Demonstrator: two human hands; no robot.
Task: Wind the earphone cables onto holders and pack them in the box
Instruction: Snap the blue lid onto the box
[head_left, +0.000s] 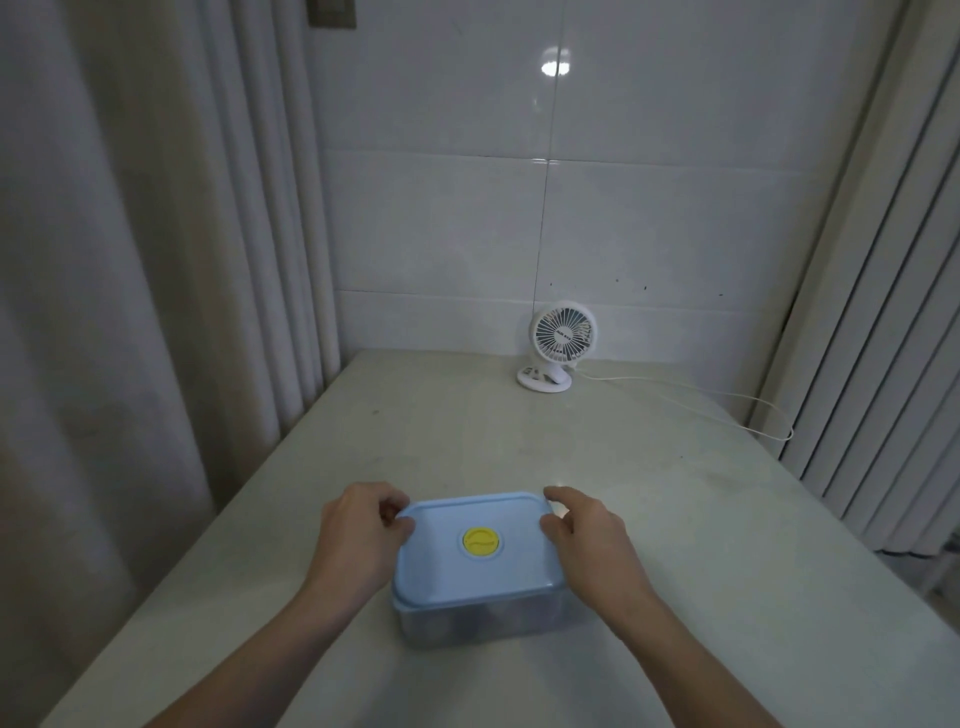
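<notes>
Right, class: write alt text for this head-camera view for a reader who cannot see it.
Two bare hands, left hand and right hand, grip the far corners of a blue lid with a yellow round knob on a clear box. It sits on a pale table; a small white fan stands by the tiled wall.

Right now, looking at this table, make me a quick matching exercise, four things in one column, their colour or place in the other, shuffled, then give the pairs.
Things:
1. lid
2. round cap
3. fan
4. left hand

Descriptions:
A. white, at the table's far edge by the wall
B. light blue, on the box
C. at the lid's far left corner
D. yellow, in the lid's middle

Pairs: 1-B, 2-D, 3-A, 4-C
</notes>
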